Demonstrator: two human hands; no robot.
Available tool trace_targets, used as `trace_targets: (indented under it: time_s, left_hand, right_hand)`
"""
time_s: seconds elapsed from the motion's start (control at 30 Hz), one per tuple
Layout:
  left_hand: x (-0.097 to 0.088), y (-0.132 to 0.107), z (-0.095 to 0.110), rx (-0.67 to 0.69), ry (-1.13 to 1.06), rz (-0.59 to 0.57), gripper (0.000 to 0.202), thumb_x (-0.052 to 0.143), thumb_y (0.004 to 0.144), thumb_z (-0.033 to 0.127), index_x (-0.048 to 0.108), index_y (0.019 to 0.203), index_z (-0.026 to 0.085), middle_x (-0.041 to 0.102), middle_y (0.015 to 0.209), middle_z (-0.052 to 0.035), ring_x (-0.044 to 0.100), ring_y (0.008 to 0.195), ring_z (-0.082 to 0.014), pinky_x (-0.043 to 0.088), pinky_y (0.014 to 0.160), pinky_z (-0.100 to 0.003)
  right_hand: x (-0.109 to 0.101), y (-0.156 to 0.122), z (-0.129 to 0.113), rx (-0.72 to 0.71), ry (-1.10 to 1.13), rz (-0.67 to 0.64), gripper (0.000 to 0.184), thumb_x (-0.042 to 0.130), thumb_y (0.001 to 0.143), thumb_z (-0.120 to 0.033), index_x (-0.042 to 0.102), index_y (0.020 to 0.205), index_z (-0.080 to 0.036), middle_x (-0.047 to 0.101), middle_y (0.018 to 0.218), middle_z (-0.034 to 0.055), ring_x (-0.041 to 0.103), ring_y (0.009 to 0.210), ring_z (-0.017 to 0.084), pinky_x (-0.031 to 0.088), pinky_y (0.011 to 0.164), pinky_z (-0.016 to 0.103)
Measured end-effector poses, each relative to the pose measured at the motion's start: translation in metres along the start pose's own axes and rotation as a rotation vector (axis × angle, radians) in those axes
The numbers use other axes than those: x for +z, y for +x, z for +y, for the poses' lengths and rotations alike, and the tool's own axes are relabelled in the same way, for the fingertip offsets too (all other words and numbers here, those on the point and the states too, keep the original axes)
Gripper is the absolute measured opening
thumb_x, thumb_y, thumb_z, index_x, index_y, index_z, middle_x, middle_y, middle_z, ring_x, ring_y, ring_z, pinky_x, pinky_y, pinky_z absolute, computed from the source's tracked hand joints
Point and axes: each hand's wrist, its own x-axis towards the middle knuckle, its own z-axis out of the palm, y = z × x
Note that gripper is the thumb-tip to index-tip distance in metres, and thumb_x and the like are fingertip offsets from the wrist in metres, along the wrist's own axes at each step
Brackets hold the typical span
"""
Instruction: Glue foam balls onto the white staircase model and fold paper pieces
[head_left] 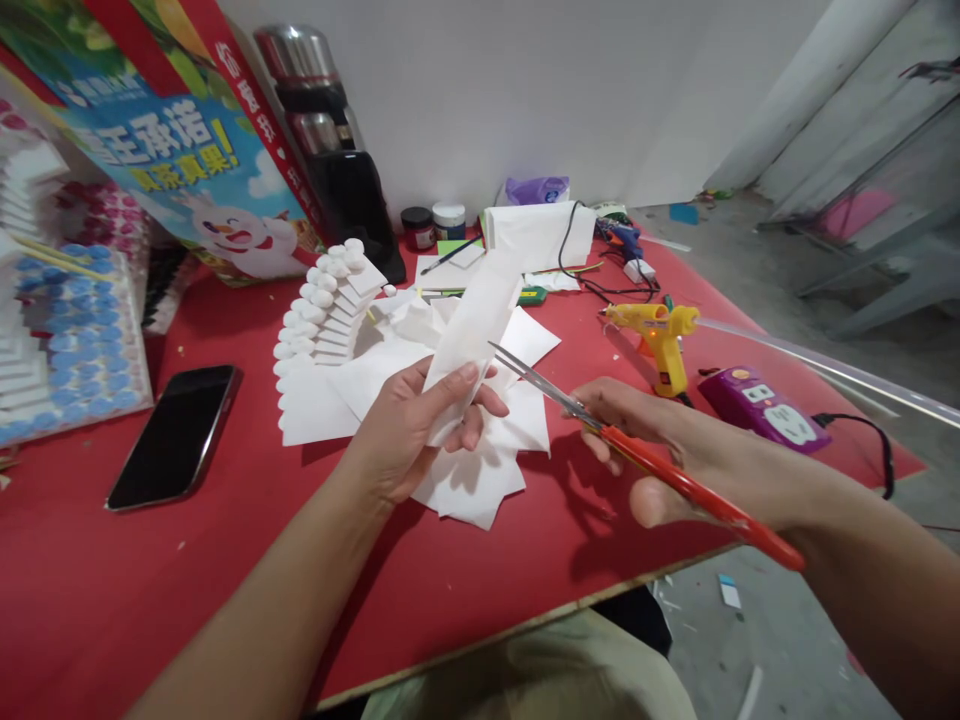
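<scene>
Between its thumb and fingers my left hand (420, 420) pinches a long white paper strip (480, 315), which slants up and away over the table. My right hand (645, 440) grips a pair of scissors (645, 455) with red handles. Their metal blades point left, with the tips close to the strip's right edge; whether they touch it I cannot tell. Below both hands lie several loose white paper pieces (480, 490). Left of these stands a curved row of folded white paper pieces (322, 330) with round white tips.
A black phone (174, 435) lies on the red table (247, 590) at left. At right are a yellow glue gun (660, 345) with a long clear stick and a purple power strip (765, 405). A colourful bag (187, 140) and a steel flask (300, 70) stand behind.
</scene>
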Motion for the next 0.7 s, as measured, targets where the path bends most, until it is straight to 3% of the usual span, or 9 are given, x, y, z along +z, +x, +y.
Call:
trace_targets:
  time_s: [0.1,0.17,0.33,0.7]
  left_hand:
    - [0.003,-0.001,-0.001,-0.041,-0.009,-0.044,0.023,0.079,0.087,0.035,0.070,0.091,0.015,0.077,0.078,-0.0061,0.055,0.045,-0.0078,0.032,0.043,-0.021]
    - [0.004,-0.002,-0.003,-0.044,-0.019,-0.077,0.022,0.078,0.088,0.034,0.068,0.090,0.015,0.077,0.078,-0.0065,0.057,0.045,-0.0079,0.031,0.043,-0.020]
    - [0.001,-0.001,-0.006,-0.042,-0.011,-0.147,0.021,0.074,0.091,0.034,0.068,0.091,0.015,0.078,0.080,-0.0073,0.058,0.046,-0.0075,0.033,0.043,-0.019]
    - [0.002,0.000,-0.006,-0.064,0.002,-0.135,0.023,0.075,0.091,0.035,0.065,0.090,0.015,0.078,0.079,-0.0072,0.057,0.045,-0.0074,0.033,0.042,-0.019]
  right_hand:
    - [0.001,0.009,-0.007,0.040,0.179,-0.186,0.051,0.078,0.082,-0.037,0.053,0.124,-0.021,0.074,0.095,0.0046,0.068,0.082,0.022,0.053,0.071,0.032]
    - [0.002,0.014,-0.011,0.046,0.240,-0.219,0.050,0.078,0.083,-0.032,0.051,0.124,-0.022,0.072,0.090,0.0021,0.067,0.076,0.019,0.049,0.066,0.029]
    - [0.007,0.020,-0.014,0.034,0.246,-0.201,0.037,0.076,0.085,-0.029,0.054,0.113,-0.023,0.069,0.086,-0.0018,0.061,0.071,0.015,0.043,0.061,0.025]
    - [0.014,0.024,-0.001,-0.017,0.259,-0.094,0.043,0.082,0.083,-0.041,0.061,0.116,-0.024,0.056,0.084,-0.0032,0.050,0.070,0.013,0.041,0.061,0.023]
